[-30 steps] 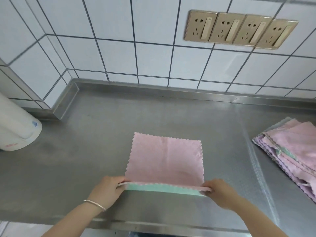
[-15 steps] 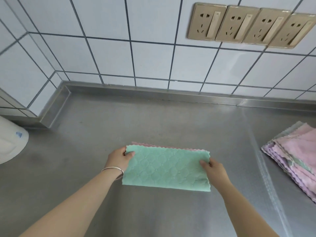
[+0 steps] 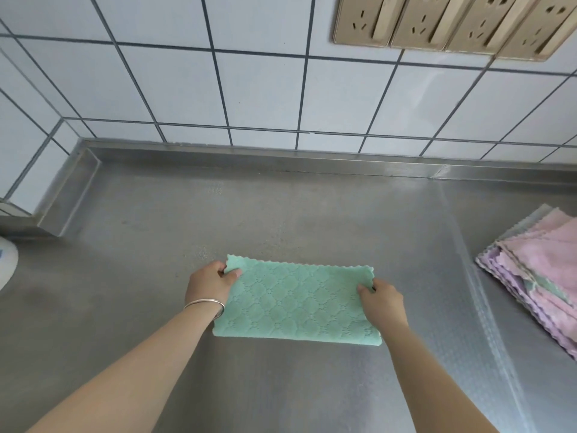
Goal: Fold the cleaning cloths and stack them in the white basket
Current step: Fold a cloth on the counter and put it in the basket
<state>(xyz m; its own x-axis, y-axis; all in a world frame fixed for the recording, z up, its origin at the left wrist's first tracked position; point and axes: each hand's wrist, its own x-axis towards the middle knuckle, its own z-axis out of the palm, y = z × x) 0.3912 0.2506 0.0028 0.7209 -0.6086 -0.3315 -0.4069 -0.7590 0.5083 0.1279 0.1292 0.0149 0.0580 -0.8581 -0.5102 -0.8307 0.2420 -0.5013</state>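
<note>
On the steel counter [image 3: 281, 214], near its front middle:
Left hand [image 3: 209, 283]: reaches in from the lower left with the forearm stretched forward; its thumb lies on top of the far left corner of the cloth and the fingers curl under the edge, pinching it. A thin metal bangle [image 3: 206, 304] sits at the wrist.
Right hand [image 3: 381, 300]: reaches in from the lower right; thumb on top of the far right corner, fingers curled round the edge, gripping the cloth.
Green cloth [image 3: 296, 303]: folded in half into a long rectangle, lying flat between the two hands, green quilted side up, scalloped edges at the far side, the fold nearest the person.
Stack of cloths [image 3: 537, 273]: pink and lilac, piled loosely at the right edge, well apart from the green cloth.
Wall [image 3: 249, 89]: white tiles with a row of beige sockets [image 3: 452, 23] at upper right.
</note>
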